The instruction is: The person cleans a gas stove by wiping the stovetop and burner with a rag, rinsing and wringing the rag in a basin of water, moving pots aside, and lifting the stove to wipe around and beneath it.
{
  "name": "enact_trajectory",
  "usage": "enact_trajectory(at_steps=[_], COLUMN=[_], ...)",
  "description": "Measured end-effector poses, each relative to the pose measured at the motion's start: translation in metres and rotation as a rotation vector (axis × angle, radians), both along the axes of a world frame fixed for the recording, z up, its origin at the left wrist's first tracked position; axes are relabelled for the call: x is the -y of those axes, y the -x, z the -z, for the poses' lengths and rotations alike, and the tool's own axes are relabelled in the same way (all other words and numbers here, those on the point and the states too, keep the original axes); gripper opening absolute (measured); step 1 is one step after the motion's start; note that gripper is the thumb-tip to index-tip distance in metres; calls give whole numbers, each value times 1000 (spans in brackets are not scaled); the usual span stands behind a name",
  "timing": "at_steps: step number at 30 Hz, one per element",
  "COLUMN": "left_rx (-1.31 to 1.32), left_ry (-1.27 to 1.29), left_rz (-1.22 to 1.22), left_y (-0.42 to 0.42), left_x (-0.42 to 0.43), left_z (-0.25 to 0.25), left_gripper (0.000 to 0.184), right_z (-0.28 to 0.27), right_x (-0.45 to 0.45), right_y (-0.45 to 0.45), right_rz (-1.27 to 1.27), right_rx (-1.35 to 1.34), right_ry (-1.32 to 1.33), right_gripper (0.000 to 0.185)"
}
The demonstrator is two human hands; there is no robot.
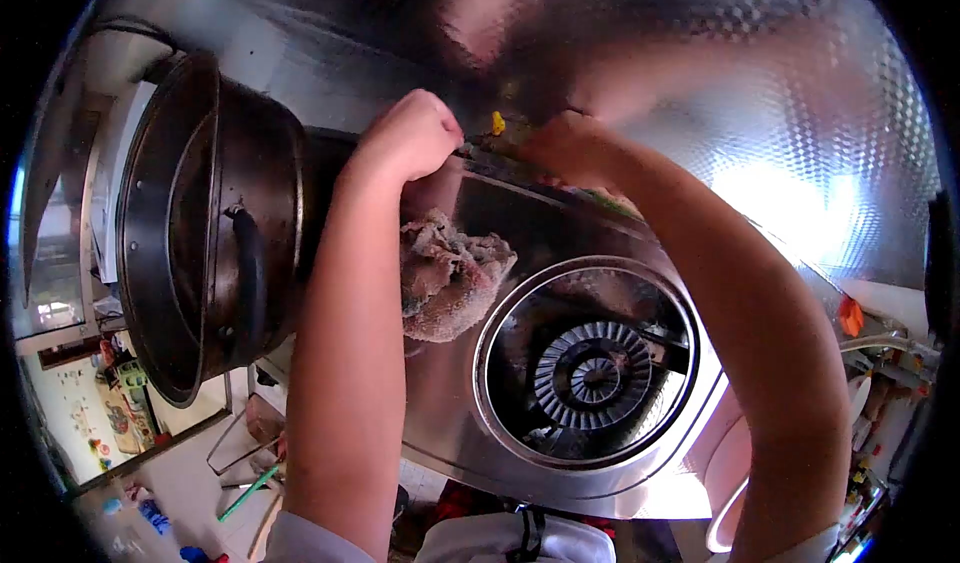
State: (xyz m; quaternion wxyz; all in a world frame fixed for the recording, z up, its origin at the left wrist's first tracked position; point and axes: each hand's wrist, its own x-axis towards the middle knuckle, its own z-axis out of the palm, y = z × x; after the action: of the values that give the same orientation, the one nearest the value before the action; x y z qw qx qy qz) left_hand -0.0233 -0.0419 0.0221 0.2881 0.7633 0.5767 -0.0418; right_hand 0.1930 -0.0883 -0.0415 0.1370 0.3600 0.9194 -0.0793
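My left hand is closed in a fist over the back edge of the steel gas stove; whatever its fingers hold is hidden. To the right, my right hand is curled low at the same back edge, its fingertips in shadow. A pale greenish strip shows just under that hand; I cannot tell what it is. Between the hands, a small yellow piece sits near the wall. A crumpled grey-brown rag lies on the stove top beside my left forearm, touched by neither hand.
In front of my right hand is a round burner inside a metal ring. A large dark pot with a black handle leans on its side at the left. Shiny metal sheeting lines the wall behind. A green stick lies lower left.
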Motion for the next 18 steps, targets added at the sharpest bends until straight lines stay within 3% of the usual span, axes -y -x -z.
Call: enact_trajectory(at_steps=[1,3,4,6,9,12,17,18], left_rx=[18,28,23,17,15,21,38,42], left_ry=[9,18,20,29,41,39,21,23], left_rz=[1,-13,-25,-50,-71,-55,-58,-48], left_y=[0,2,1,-1,-2,-2,-2,-1], left_x=[-1,-4,-5,-3,-1,-2,3,3], left_z=[2,5,7,7,3,4,1,1], left_gripper=[17,17,17,17,17,17,17,17], right_z=[6,10,-13,-21,-13,-15,-6,-3], right_x=[4,4,9,10,8,12,6,1], right_y=[-5,-4,2,6,6,6,22,27], right_rz=[22,297,552,724,574,610,845,820], right_rx=[-129,-353,-437,-500,-451,-484,-864,-815], right_ry=[-47,125,348,520,412,411,468,426], right_gripper=[28,27,28,31,34,35,39,35])
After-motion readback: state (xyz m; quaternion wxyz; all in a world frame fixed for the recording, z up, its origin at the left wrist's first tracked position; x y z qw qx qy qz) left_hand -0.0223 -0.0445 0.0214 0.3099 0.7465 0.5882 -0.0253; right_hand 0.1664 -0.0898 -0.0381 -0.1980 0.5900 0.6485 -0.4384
